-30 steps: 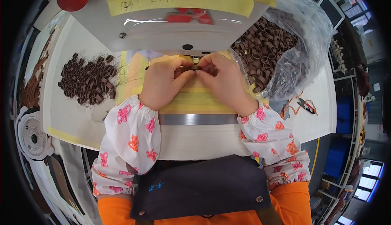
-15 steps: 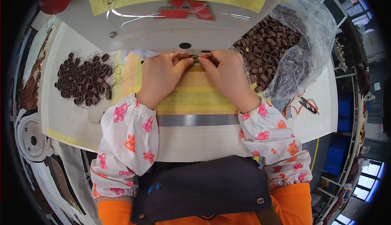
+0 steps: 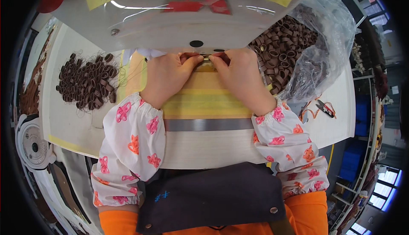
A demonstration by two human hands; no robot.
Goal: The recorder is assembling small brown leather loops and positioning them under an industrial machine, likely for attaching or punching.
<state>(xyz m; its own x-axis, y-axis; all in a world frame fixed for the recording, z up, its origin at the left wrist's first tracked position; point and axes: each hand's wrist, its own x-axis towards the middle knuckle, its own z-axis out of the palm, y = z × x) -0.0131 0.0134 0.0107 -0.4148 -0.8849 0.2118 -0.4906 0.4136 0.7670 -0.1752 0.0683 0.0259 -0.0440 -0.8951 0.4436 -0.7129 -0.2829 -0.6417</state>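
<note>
Holds a small brown piece point(image 3: 205, 56) at the far middle of the desk point(image 3: 204, 144), close to the lower edge of the white sewing machine head point(image 3: 157, 28). Closes the left hand point(image 3: 169, 73) in a thumb-and-finger pinch at the left side of the piece; closes the right hand point(image 3: 238, 72) likewise at the right side, with a narrow gap between thumb tips. Hides most of the piece behind fingers; exact shape not discernible. At left: pile of brown loops point(image 3: 87, 84) with loose threads. At right: clear plastic bag point(image 3: 338, 58) containing more brown loops; nearer, black thread snips point(image 3: 326, 108) beside orange cord. Nearer than hands: steel strip point(image 3: 208, 124).
</note>
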